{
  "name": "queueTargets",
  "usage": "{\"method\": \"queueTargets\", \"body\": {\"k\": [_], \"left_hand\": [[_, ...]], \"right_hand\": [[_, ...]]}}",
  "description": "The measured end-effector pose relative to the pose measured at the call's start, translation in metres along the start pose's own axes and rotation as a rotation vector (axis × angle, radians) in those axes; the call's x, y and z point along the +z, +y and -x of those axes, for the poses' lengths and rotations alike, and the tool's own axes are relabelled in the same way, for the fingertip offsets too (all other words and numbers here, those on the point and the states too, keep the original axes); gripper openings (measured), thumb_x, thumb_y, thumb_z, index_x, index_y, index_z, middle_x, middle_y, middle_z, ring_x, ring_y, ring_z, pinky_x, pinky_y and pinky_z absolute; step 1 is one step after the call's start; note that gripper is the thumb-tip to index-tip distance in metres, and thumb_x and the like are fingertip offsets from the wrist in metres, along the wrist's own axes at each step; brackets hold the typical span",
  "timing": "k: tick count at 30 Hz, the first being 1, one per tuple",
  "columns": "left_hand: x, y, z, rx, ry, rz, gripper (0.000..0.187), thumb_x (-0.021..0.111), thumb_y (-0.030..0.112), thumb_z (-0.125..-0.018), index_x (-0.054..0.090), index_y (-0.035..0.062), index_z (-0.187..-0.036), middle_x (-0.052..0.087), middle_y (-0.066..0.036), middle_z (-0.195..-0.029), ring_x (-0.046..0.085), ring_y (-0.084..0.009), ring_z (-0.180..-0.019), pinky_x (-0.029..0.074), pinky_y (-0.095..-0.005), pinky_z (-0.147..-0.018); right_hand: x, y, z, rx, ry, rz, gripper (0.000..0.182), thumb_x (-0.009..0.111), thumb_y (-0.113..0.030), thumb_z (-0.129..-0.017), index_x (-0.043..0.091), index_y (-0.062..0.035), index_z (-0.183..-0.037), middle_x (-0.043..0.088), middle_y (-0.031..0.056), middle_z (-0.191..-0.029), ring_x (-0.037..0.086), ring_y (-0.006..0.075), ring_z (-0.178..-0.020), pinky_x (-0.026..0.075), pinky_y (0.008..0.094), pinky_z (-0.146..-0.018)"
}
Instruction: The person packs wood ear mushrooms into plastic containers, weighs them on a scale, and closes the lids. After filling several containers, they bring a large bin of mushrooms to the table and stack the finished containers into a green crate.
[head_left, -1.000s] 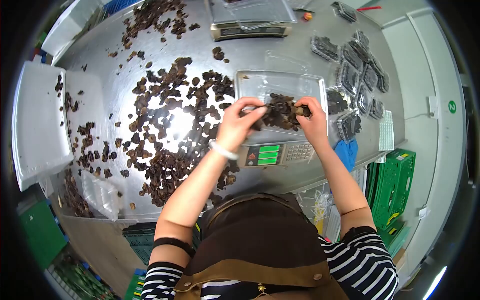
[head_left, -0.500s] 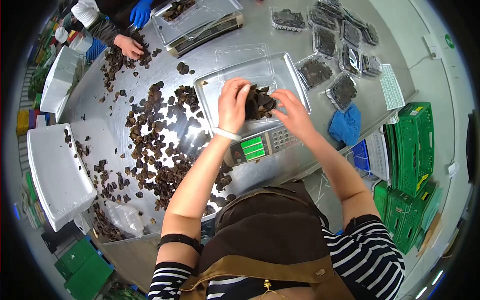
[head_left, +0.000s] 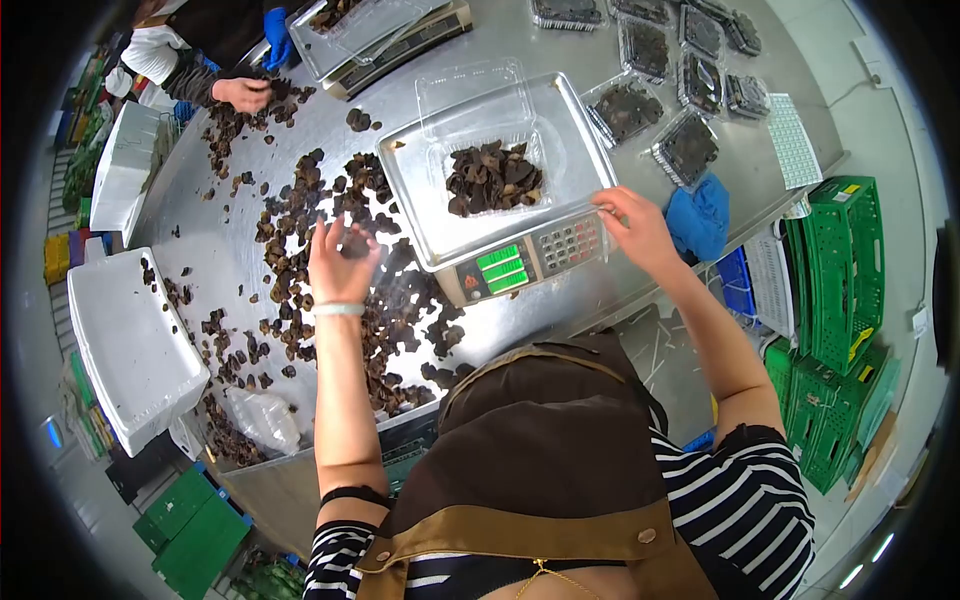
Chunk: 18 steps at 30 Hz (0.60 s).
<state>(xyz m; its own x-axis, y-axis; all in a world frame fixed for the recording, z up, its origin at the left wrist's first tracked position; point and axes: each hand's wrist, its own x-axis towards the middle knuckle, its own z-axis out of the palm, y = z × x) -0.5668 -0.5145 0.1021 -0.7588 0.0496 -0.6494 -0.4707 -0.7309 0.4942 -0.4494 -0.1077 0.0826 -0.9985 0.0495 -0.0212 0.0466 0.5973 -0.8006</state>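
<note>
My left hand [head_left: 342, 262] is over the loose dark brown pieces [head_left: 295, 235], its fingers spread and curved; dark pieces show between them. My right hand [head_left: 640, 232] is at the right edge of the scale's metal tray [head_left: 425, 240], its fingertips drawn together; whether they hold anything is too small to tell. On the tray stands an open clear plastic box [head_left: 530, 203] with dark pieces [head_left: 492, 180] in it, its lid [head_left: 470, 95] folded back. Green digits light the scale's display [head_left: 502, 265].
Filled clear boxes [head_left: 685, 148] stand at the back right, near a blue cloth [head_left: 697, 218]. A co-worker's bare hand [head_left: 243, 95] and blue-gloved hand [head_left: 277, 38] are at the upper left, by a second scale [head_left: 400, 50]. White bin [head_left: 135, 340] at left; green crates [head_left: 835, 270] at right.
Both my hands have left the box. The left moved left over the loose pieces and spread its fingers; the right moved to the tray's right edge. The box's contents are now uncovered.
</note>
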Motion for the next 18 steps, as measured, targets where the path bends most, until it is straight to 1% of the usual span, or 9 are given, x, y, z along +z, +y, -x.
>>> {"method": "queueTargets", "body": {"k": [3,4,7,8,11,13,15,17,18], "left_hand": [[-0.031,-0.002,0.029,0.035,-0.010,-0.066,0.032,0.057,0.004,-0.095,0.052,-0.0029,-0.127,0.058,-0.017,-0.108,0.059,-0.0244,-0.096,0.053,-0.0345,-0.090],[-0.039,-0.004,0.035,0.009,-0.062,-0.002,0.038,0.050,-0.008,-0.094,0.047,-0.0037,-0.132,0.058,-0.019,-0.114,0.059,-0.0247,-0.097,0.055,-0.0342,-0.090],[-0.033,-0.020,0.039,0.067,-0.191,-0.197,0.036,0.057,0.003,-0.096,0.050,-0.0007,-0.132,0.060,-0.016,-0.114,0.060,-0.0184,-0.089,0.053,-0.0254,-0.074],[-0.014,-0.027,0.042,0.098,-0.185,-0.334,0.036,0.055,0.011,-0.100,0.051,0.0022,-0.135,0.058,-0.014,-0.117,0.051,-0.0131,-0.079,0.042,-0.0209,-0.060],[0.033,-0.044,0.034,0.259,-0.131,-0.744,0.031,0.058,0.015,-0.099,0.055,0.0036,-0.128,0.064,-0.010,-0.104,0.047,-0.0094,-0.065,0.037,-0.0200,-0.054],[0.056,-0.061,0.019,0.423,-0.145,-1.008,0.030,0.063,0.017,-0.096,0.058,0.0045,-0.124,0.065,-0.006,-0.096,0.049,-0.0079,-0.064,0.040,-0.0205,-0.055],[0.063,-0.086,-0.011,0.741,-0.266,-1.168,0.033,0.069,0.017,-0.091,0.060,0.0049,-0.121,0.066,-0.005,-0.096,0.056,-0.0096,-0.074,0.048,-0.0239,-0.065],[0.062,-0.106,-0.037,0.927,-0.325,-1.400,0.035,0.072,0.015,-0.088,0.061,0.0051,-0.120,0.066,-0.006,-0.101,0.061,-0.0149,-0.083,0.051,-0.0289,-0.077],[0.063,-0.113,-0.040,0.925,-0.348,-1.442,0.037,0.072,0.012,-0.086,0.059,0.0050,-0.120,0.065,-0.011,-0.110,0.062,-0.0233,-0.096,0.050,-0.0349,-0.088]], "right_hand": [[0.007,-0.001,0.013,0.028,-0.034,-0.014,0.018,0.063,0.000,-0.086,0.065,-0.0023,-0.104,0.066,0.0096,-0.096,0.065,0.0211,-0.080,0.052,0.0305,-0.072],[0.012,-0.004,0.016,0.028,-0.045,-0.035,0.017,0.063,-0.001,-0.087,0.065,-0.0024,-0.103,0.066,0.0098,-0.095,0.065,0.0213,-0.079,0.052,0.0306,-0.071],[0.038,-0.026,0.011,-0.159,-0.014,-0.085,0.012,0.061,-0.004,-0.087,0.064,-0.0039,-0.099,0.066,0.0111,-0.092,0.066,0.0290,-0.080,0.052,0.0365,-0.070],[0.042,-0.034,0.007,-0.190,-0.028,-0.079,0.012,0.062,-0.004,-0.087,0.065,-0.0038,-0.099,0.066,0.0111,-0.092,0.065,0.0298,-0.080,0.052,0.0368,-0.070],[0.047,-0.047,-0.005,-0.247,-0.037,-0.064,0.012,0.062,-0.005,-0.087,0.065,-0.0036,-0.099,0.067,0.0110,-0.094,0.065,0.0314,-0.080,0.052,0.0374,-0.070],[0.049,-0.044,-0.012,-0.232,-0.009,-0.054,0.012,0.062,-0.005,-0.087,0.065,-0.0036,-0.099,0.067,0.0109,-0.095,0.066,0.0315,-0.080,0.052,0.0377,-0.070],[0.048,-0.043,-0.012,-0.200,0.001,-0.048,0.013,0.062,-0.005,-0.087,0.065,-0.0038,-0.099,0.067,0.0111,-0.095,0.066,0.0319,-0.080,0.052,0.0381,-0.070],[0.049,-0.042,-0.010,-0.196,0.005,-0.043,0.013,0.061,-0.005,-0.087,0.065,-0.0041,-0.099,0.067,0.0112,-0.095,0.066,0.0322,-0.080,0.052,0.0386,-0.070],[0.050,-0.042,-0.005,-0.204,0.008,-0.042,0.013,0.061,-0.005,-0.087,0.065,-0.0043,-0.099,0.067,0.0112,-0.095,0.066,0.0323,-0.081,0.052,0.0389,-0.071]]}}
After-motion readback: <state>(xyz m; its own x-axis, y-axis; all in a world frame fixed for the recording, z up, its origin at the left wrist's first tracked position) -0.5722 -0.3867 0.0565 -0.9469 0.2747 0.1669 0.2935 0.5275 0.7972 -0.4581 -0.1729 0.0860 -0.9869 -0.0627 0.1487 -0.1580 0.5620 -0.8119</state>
